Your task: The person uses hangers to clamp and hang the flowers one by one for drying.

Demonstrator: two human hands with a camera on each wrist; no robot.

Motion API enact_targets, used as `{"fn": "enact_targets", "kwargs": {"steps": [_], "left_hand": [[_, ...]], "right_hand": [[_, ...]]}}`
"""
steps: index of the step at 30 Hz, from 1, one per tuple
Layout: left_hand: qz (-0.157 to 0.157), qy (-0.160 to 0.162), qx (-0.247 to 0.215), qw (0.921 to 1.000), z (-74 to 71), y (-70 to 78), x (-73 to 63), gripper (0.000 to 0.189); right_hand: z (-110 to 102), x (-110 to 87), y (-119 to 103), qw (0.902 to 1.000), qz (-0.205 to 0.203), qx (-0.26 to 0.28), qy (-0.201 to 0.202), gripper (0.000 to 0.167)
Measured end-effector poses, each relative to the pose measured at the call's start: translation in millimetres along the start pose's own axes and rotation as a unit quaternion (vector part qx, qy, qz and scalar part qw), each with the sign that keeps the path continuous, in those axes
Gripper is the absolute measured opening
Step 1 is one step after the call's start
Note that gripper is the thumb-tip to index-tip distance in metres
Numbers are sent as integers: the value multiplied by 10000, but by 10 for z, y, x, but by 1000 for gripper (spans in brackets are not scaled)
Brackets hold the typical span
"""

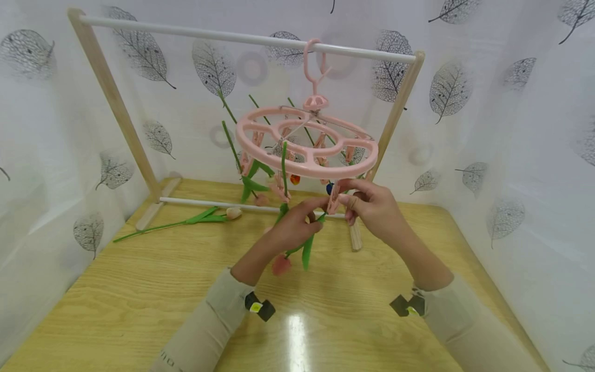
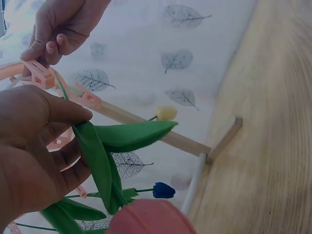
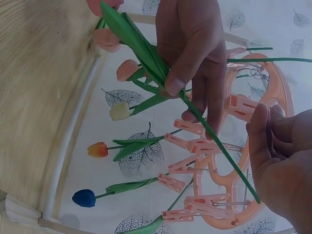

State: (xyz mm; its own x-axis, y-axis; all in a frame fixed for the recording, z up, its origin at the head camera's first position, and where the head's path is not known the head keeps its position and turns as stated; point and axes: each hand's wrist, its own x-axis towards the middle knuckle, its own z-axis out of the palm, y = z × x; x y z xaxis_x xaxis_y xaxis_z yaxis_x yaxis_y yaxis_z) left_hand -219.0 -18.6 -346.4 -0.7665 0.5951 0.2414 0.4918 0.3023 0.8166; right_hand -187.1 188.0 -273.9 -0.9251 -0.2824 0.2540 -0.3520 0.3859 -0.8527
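Note:
My left hand pinches the stem of an artificial red-pink tulip, whose bloom hangs downward. Its green leaves spread below the fingers in the left wrist view. Just to the right, my right hand grips a pink clothespin between thumb and fingers. The clothespin hangs under the front rim of a round pink drying hanger. In the left wrist view the stem's upper end passes close beside this clothespin; whether it lies between the jaws I cannot tell.
The hanger hooks over the white bar of a wooden-legged rack. Other tulips, including blue, orange and cream ones, hang head-down from its clothespins. A pale tulip lies on the wooden table.

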Motion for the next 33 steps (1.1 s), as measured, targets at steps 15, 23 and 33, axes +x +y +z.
{"fn": "enact_targets", "kwargs": {"steps": [15,23,33], "left_hand": [[-102,188,-281,9994,-43,55,-3,58],[-221,207,-447,9985,-54,96,26,57],[-189,178,-763,9967,-74,116,53,58]], "right_hand": [[68,6,-11,9997,-14,-121,207,28],[110,31,16,9980,-214,4,588,22],[153,75,47,9919,-910,-558,690,13]]}}
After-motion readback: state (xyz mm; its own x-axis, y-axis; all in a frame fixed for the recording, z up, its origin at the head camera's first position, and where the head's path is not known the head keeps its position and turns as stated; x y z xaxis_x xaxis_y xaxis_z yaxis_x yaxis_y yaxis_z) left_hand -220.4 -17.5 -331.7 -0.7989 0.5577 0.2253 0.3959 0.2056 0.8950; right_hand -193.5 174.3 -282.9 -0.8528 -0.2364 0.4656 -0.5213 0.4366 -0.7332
